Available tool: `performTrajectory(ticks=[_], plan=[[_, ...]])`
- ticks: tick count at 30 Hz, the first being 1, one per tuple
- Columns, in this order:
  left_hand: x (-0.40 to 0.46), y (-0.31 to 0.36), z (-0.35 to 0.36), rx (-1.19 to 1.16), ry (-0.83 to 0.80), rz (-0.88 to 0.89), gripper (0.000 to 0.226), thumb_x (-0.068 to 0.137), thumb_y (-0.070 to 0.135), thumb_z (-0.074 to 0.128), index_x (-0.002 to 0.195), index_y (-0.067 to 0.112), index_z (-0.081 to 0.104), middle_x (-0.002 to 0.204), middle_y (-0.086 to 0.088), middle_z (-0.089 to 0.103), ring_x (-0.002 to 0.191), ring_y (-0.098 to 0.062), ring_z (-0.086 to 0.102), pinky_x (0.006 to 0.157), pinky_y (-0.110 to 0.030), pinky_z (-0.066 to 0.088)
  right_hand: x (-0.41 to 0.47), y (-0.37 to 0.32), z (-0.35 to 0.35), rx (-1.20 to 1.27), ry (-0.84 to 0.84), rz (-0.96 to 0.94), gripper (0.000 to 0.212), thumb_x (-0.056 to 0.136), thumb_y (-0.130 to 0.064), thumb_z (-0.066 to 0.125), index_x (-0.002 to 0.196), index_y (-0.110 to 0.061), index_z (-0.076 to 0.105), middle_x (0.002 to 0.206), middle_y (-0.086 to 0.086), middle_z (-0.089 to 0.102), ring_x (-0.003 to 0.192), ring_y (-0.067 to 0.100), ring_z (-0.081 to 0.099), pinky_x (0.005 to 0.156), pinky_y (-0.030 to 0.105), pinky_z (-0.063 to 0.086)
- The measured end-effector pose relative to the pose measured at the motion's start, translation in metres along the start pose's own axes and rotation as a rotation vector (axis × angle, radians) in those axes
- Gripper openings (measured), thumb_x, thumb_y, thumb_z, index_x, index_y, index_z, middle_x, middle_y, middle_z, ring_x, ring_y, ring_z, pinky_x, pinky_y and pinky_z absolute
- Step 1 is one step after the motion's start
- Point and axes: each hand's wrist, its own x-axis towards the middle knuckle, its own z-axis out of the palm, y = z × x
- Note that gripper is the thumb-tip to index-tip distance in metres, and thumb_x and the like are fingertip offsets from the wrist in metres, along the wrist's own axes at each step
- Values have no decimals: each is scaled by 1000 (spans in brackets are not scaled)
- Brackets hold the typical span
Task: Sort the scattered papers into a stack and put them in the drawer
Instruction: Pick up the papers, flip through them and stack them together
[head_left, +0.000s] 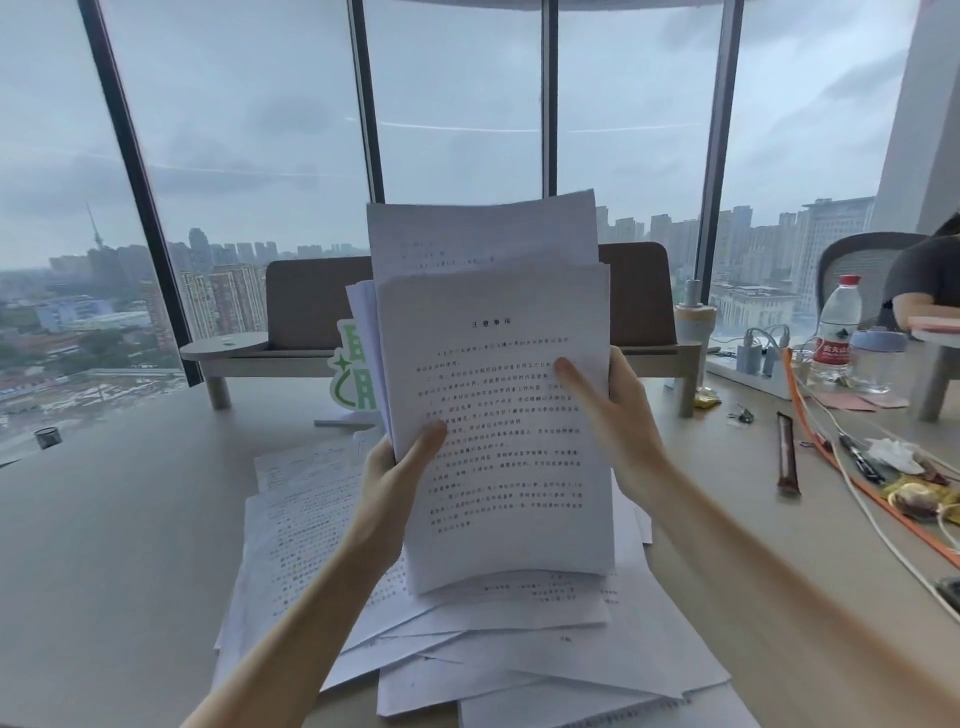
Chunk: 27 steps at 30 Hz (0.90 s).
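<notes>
Above the desk's (130, 519) near edge, holding a half-gathered sheaf (498, 415) upright, long axis vertical, printed face toward the camera. Left hand (395, 467) pinching its left edge, right hand (613, 410) gripping the right. Still gathering, probably: loose papers (519, 649) lying fanned beneath (drawer not in view). Next, likely squaring uneven top edges, then collecting more.

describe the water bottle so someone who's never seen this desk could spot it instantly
Look to the right end of the desk, near the window and the mesh chair. The water bottle stands upright there, behind a tangle of cables and chargers. It is the only clear plastic bottle, with a red cap and a red label.
</notes>
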Motion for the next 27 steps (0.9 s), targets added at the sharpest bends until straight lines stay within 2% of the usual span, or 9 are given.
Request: performTrajectory(ticks=[5,8,11,12,14,17,20,23,27], plan=[[0,-4,-5,-24,-55,-28,36,80,32,67,112,14,69,106,-12,75,97,-33,72,80,-49,60,13,-30,-4,-19,-13,-157,68,83,-47,73,139,-51,35,137,-7,60,128,19,57,106,55,46],[-1,-5,-8,-15,-65,-26,38,79,30,67,114,14,68,107,-12,75,98,-34,72,82,-52,59,20,-61,-5,-169,4,-320,78,88,-37,72,147,-52,24,144,-25,44,140,8,39,117,46,33],[-2,-6,-8,16,-87,-28,38,79,30,68,115,15,70,111,-11,74,100,-33,71,87,-56,57,26,-84,-8,-326,-34,-427,77,94,-23,68,153,-44,24,147,-27,38,136,-9,28,116,25,26],[-2,-6,-8,25,-91,-30,36,79,30,69,113,17,71,111,-11,74,100,-32,71,88,-57,56,28,-87,-9,-371,-52,-445,73,95,-22,67,153,-44,28,142,-31,41,130,-17,31,114,22,26],[-3,-5,-9,31,-102,-37,30,80,31,69,108,21,74,110,-11,75,101,-33,71,89,-59,55,32,-85,-11,-417,-36,-439,57,94,-27,67,145,-44,45,117,-38,46,113,-27,37,113,25,33],[-4,-2,-10,27,-136,-45,23,81,32,67,101,26,78,111,-12,74,101,-33,71,90,-58,55,36,-75,-15,-393,16,-400,38,93,-32,69,129,-34,61,103,-36,50,108,-8,53,105,40,46],[-5,-2,-11,23,-172,-35,23,84,31,64,102,29,78,113,-12,74,104,-33,70,91,-57,54,34,-66,-17,-373,-19,-448,45,89,-31,70,128,-45,52,110,-48,44,119,6,52,105,47,45],[-3,-3,-13,-1,-173,-23,25,84,28,63,105,25,77,115,-13,72,105,-35,69,92,-59,54,32,-62,-16,-395,-67,-465,60,91,-26,68,134,-58,43,121,-38,41,130,9,44,113,46,37],[0,-2,-15,-4,-166,4,28,84,25,64,110,22,73,116,-14,72,105,-36,69,90,-59,54,35,-60,-14,-494,-19,-497,36,93,-27,67,124,-44,61,122,-11,50,114,-5,48,106,29,39]])
